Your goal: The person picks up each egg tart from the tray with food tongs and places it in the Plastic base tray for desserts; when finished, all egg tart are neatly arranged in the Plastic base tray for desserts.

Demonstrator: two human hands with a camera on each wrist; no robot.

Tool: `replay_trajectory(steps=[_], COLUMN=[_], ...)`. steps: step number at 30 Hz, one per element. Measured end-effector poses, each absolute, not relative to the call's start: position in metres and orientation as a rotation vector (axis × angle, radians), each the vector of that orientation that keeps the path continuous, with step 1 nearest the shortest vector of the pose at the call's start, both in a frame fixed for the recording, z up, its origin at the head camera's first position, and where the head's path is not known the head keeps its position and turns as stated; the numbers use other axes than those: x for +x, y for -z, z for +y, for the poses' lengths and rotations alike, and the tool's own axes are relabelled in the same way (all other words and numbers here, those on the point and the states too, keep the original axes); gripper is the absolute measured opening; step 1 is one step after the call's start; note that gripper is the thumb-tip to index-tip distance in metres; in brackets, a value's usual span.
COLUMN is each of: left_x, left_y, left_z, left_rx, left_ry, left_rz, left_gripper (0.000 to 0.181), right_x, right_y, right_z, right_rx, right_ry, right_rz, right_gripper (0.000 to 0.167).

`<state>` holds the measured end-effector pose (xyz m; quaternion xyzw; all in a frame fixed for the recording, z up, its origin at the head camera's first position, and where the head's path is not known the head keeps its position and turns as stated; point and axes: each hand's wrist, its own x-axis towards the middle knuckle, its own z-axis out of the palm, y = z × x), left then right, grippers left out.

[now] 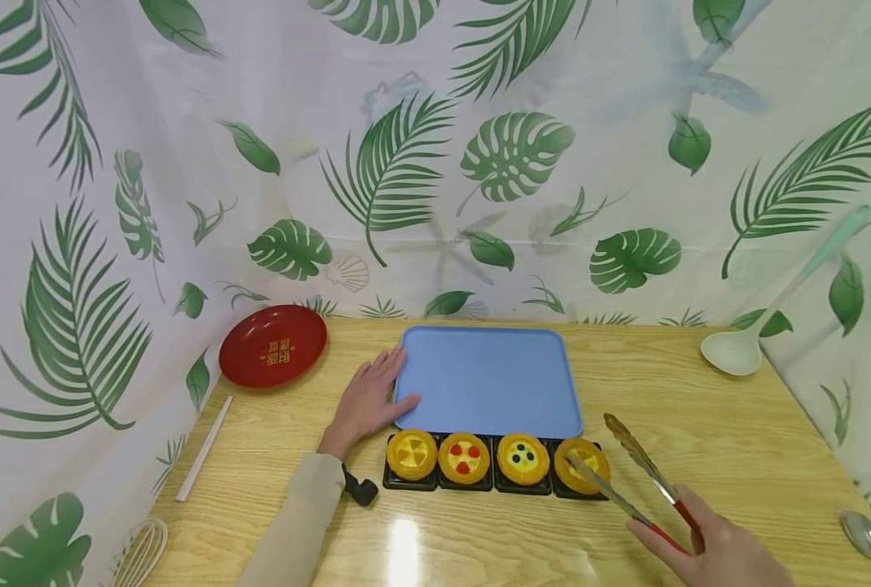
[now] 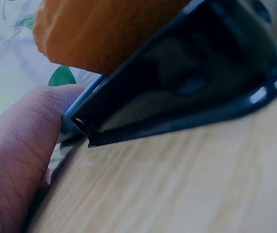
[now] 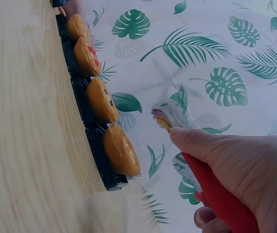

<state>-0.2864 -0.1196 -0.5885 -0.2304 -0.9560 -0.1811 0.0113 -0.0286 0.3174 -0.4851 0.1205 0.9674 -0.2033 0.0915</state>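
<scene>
A blue tray [image 1: 487,383] lies flat at the middle of the table. My left hand [image 1: 365,403] rests at the tray's left edge with fingers extended and thumb over the rim. Before the tray's near side stands a row of several egg tarts [image 1: 411,454] in black plastic holders [image 2: 158,87], with fruit-like toppings. In my right hand [image 1: 725,542] I grip red-handled metal tongs [image 1: 644,462], their arms spread apart. One tong arm reaches over the rightmost tart [image 3: 121,150]; the other stands to its right. Whether the tongs touch that tart I cannot tell.
At the back left sits a red plate [image 1: 248,359], with a white stick [image 1: 204,448] nearer me and a whisk [image 1: 142,554] at the front left. A ladle [image 1: 732,352] leans on the right wall cloth. A metal spoon [image 1: 863,534] lies at the right edge.
</scene>
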Motion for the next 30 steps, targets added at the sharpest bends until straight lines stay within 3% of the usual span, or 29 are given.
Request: replay_trajectory(steps=[8,18,30], left_x=[-0.286,-0.286,-0.287], left_y=[0.587,0.587,0.587], left_z=[-0.121,-0.122,-0.12], left_rx=[-0.711,-0.711,-0.723], left_ry=[0.58,0.576,0.583], left_rz=[-2.959,-2.952,-2.948], left_gripper=[0.093,0.093,0.093], right_x=[-0.042,-0.086,-0.139], right_y=[0.479,0.478,0.506], right_z=[0.318,0.338,0.361], right_rx=[0.454,0.501,0.52], right_ry=[0.635,0.677,0.757], right_rz=[3.232,3.197,3.092], right_gripper=[0.059,0.067,0.074])
